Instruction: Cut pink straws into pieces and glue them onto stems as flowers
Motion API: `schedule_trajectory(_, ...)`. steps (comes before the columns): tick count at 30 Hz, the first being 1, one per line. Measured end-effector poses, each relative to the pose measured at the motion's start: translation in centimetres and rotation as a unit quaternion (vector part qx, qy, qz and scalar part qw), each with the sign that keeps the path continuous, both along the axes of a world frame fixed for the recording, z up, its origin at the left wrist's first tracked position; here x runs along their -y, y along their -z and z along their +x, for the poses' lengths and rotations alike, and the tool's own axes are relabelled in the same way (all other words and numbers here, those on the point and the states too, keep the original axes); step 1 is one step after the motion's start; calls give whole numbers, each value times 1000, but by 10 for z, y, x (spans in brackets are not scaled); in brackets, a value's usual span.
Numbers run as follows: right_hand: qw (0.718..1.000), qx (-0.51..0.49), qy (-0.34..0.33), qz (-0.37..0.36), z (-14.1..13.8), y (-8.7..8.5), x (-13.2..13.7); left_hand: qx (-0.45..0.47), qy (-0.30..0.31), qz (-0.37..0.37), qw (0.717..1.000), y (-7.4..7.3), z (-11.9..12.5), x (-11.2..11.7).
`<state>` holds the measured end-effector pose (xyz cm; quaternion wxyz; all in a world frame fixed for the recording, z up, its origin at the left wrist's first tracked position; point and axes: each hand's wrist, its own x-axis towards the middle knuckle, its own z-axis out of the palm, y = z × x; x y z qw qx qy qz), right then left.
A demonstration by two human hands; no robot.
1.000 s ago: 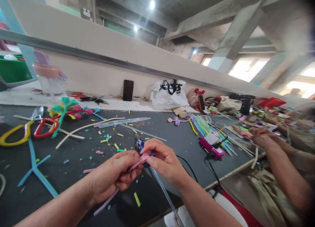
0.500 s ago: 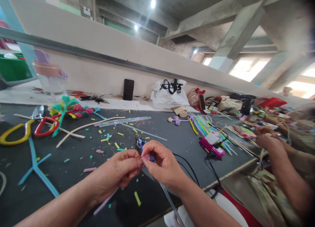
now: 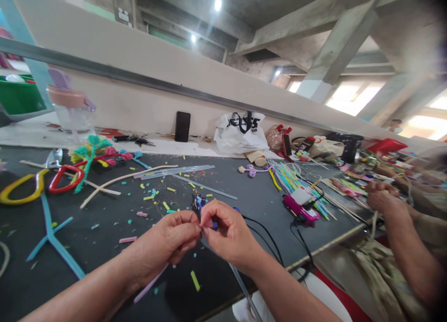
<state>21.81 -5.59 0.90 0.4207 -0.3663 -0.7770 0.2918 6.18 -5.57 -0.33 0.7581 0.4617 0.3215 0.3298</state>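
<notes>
My left hand [image 3: 176,238] is closed in a pinch. From beneath it a thin lilac strip [image 3: 151,283] runs down over the dark table. Fingertip to fingertip with it, my right hand [image 3: 228,236] pinches too, with a small pinkish-lilac bit between thumb and finger that looks like the strip's other end. Behind the right hand is a dark blue object [image 3: 199,201], mostly hidden. A clear rod [image 3: 243,287] slants down from under that hand past the table edge. Small yellow-green and pink offcuts [image 3: 194,281] lie around the hands.
Left are scissors [image 3: 66,180] with yellow and red handles, a fuzzy flower spray [image 3: 92,161] and blue stems [image 3: 52,243]. Clear sticks [image 3: 178,171] lie ahead. Right are a magenta device [image 3: 301,210], black cables [image 3: 267,233], coloured strips [image 3: 284,173] and another person's hands [image 3: 382,196].
My hands stay nearly in place, fingertips still together; the pinkish bit between them shows less. At the right, the other person's hands have shifted slightly.
</notes>
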Motion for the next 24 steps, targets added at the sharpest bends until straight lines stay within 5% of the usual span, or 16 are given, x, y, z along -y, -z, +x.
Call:
schedule_trajectory(4, 1000, 2, -1, 6, 4, -1, 1, -19, -7, 37, 999, 2, 0, -2)
schedule_trajectory(8, 997, -45, 3, -64, 13, -1, -1, -86, -45, 97, 991, 5, 0, -6)
schedule_trajectory(15, 986, -107, 48, -116, 13, 8, -6, -169, -154, 205, 952, 7, 2, -7)
schedule_trajectory(24, 965, -174, 9, -196, 7, 4, -3, -235, -177, 333, 896, 10, 2, -2)
